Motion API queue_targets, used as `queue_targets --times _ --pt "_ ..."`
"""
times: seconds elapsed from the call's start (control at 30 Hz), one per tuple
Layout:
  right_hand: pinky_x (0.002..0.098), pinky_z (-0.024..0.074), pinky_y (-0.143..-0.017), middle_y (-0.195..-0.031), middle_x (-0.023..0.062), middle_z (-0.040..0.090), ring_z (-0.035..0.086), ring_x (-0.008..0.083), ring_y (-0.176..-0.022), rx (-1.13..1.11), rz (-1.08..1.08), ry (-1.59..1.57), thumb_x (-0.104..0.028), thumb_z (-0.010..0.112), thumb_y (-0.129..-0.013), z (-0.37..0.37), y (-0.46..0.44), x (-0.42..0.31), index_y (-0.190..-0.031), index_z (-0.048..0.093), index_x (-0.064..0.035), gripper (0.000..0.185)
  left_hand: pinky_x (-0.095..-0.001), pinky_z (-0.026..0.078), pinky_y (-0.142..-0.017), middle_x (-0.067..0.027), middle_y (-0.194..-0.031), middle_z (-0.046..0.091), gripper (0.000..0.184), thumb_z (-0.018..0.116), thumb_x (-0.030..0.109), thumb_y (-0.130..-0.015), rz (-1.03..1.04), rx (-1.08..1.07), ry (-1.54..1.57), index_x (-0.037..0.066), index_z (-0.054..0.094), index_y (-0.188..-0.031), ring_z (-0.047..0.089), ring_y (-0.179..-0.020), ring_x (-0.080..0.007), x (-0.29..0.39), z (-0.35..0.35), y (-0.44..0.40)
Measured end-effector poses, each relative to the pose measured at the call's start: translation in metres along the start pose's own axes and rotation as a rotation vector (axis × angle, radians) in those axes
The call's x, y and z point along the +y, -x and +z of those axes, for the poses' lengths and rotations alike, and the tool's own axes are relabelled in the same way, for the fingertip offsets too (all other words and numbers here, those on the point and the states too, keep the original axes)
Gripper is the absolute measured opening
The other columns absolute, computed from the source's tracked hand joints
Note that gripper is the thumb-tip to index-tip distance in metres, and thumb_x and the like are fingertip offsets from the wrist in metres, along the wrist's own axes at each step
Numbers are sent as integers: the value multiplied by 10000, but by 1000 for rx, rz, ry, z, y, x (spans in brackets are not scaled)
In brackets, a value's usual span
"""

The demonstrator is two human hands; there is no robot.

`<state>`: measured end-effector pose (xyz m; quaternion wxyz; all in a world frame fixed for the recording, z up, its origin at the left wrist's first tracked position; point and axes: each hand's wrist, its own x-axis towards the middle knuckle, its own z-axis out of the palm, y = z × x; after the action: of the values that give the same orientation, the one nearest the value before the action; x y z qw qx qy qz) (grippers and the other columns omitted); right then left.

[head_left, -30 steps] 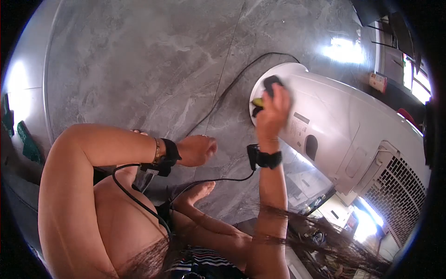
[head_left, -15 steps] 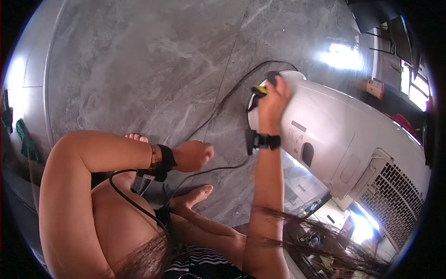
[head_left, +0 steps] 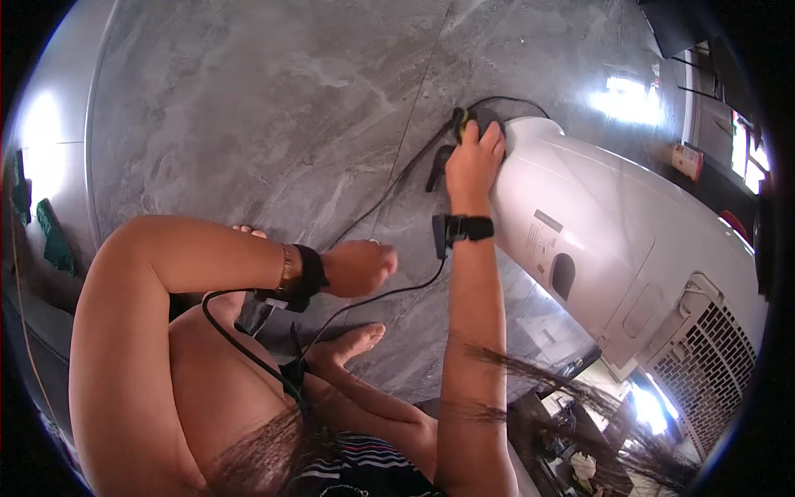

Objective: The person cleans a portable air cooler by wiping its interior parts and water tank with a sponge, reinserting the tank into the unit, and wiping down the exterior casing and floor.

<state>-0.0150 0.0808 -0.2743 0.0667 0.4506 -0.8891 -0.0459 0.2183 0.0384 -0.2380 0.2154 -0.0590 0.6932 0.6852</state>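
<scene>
My right hand [head_left: 474, 163] is wrapped round a black object with a yellow-green edge [head_left: 490, 121], whose kind I cannot make out. It is at the rounded end of a large white appliance [head_left: 596, 211], and whether it touches the casing is unclear. Just left of my fingers, a small black piece [head_left: 439, 168] sticks out. My left hand [head_left: 360, 267] is closed in a loose fist above the grey floor near my feet, with nothing visible in it. Black straps circle both wrists.
A black cable [head_left: 396, 186] runs over the grey tiled floor [head_left: 273, 108] towards the appliance's end. The appliance has a vent grille [head_left: 704, 364] at lower right. Green cloth [head_left: 55, 238] is at far left. Cluttered small items [head_left: 580, 464] are at lower right.
My right hand has shifted slightly left and up with the black object, off the appliance's side to its end. My left fist has moved a little right. The view has shifted slightly.
</scene>
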Motion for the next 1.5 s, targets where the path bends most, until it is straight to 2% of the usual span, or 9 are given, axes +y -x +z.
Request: queue_targets --times 0.07,0.6,0.73,0.93,1.03,1.1,1.23,1.33,1.5 --pt "452 331 -990 -1290 233 381 369 410 -1181 -44 -58 -85 -39 601 -728 0 22 -3 -1147 521 -43 426 -430 456 -771 -175 -879 626 183 461 124 -828 -68 10 30 30 565 -945 588 -898 -358 -3 -3 3" --pt "469 303 -1038 -1352 214 302 291 398 -1256 -87 -52 -257 130 499 -666 6 223 65 -1210 515 -88 586 -435 455 -736 -183 -843 632 188 462 136 -825 -58 47 18 14 578 -909 597 -842 -355 -9 10 8" --pt "436 320 -1024 -1306 215 364 336 398 -1229 -142 381 -382 119 495 -703 -11 254 103 -1193 507 -47 517 -420 453 -713 -170 -823 629 162 479 116 -816 -35 28 -6 13 571 -900 593 -800 -349 -13 15 12" --pt "363 431 -867 -1087 199 556 543 348 -998 216 1070 -1116 26 497 -787 -23 274 196 -1040 593 -4 271 -405 459 -712 -168 -832 629 163 484 113 -813 -70 -2 -35 4 568 -901 599 -812 -333 -11 19 12" --pt "366 397 -925 -1205 208 498 503 339 -1084 98 1083 -1175 -57 499 -835 6 305 232 -1196 525 -39 362 -405 462 -721 -169 -852 630 165 484 108 -813 -87 -18 -43 3 568 -909 600 -829 -334 -9 20 9" --pt "377 311 -1016 -1361 205 360 384 328 -1229 321 1333 -1099 -218 550 -857 27 315 238 -1366 345 -65 569 -408 462 -726 -173 -865 627 166 486 105 -813 -84 -23 -51 1 569 -914 599 -836 -334 -10 23 9" --pt "395 165 -1089 -1449 233 179 187 343 -1342 -5 1077 -612 -443 610 -818 28 281 187 -1417 161 2 871 -408 462 -725 -173 -868 627 166 488 105 -816 -97 -24 -70 2 570 -918 598 -838 -334 -9 23 9" --pt "492 153 -1078 -1472 243 72 97 407 -1357 -43 772 -371 -444 590 -827 46 293 155 -1431 133 -49 854 -364 483 -725 -145 -865 633 138 516 96 -842 -104 -51 -102 4 569 -930 622 -829 -281 -13 26 8" --pt "550 123 -1064 -1453 249 122 125 426 -1338 -46 613 -311 -342 582 -849 20 260 50 -1408 177 -37 754 -366 481 -721 -148 -866 630 139 514 105 -846 -80 -54 -104 4 565 -927 621 -830 -284 -13 25 1"
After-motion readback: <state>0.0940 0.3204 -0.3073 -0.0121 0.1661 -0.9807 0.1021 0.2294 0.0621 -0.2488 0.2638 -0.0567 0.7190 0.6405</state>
